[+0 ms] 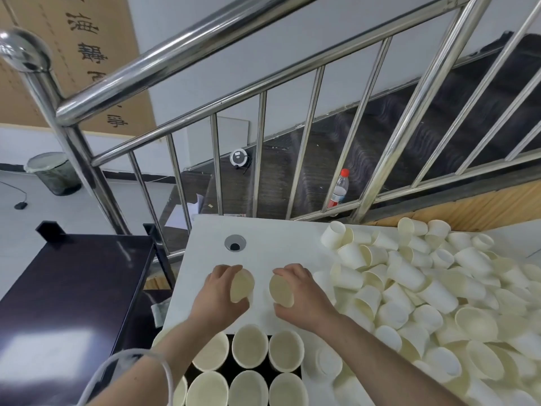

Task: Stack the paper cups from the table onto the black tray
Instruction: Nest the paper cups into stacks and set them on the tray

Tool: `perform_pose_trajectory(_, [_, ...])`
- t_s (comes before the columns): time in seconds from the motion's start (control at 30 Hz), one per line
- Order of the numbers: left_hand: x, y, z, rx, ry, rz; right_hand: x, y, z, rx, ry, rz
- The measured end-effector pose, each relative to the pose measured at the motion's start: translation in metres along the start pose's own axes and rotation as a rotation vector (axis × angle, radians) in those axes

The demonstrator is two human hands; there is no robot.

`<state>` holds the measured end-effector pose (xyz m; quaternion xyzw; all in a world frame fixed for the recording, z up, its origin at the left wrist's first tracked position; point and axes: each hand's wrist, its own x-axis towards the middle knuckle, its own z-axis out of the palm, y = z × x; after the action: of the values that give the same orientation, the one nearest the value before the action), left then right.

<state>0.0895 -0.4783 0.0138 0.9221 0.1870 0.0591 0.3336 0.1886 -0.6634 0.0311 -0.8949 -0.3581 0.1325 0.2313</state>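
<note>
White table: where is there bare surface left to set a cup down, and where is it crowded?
Bare table lies around the grommet hole, between the far edge and both hands. The right side is buried under the loose cup pile. The black tray is packed with upright cups.

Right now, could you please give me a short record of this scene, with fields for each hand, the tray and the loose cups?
left hand: grips one paper cup over the white table
right hand: grips a second cup, opening facing the first
black tray: near edge, upright cups in rows
loose cups: heaped on the table's right
</note>
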Motion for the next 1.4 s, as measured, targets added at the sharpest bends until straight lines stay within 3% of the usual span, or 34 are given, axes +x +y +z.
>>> perform_pose_trajectory(0.37, [-0.064,-0.032,-0.055,-0.043,0.12,0.0,-0.022,-0.077,0.024,0.047,-0.05,-0.131])
perform_pose_trajectory(0.6, [-0.088,-0.053,-0.073,-0.009,0.118,-0.089,-0.028,-0.101,0.039,0.025,-0.114,-0.182])
perform_pose_trajectory(1.4, [-0.098,-0.081,-0.05,0.266,-0.179,-0.192,-0.026,-0.097,0.085,-0.173,-0.33,-0.105])
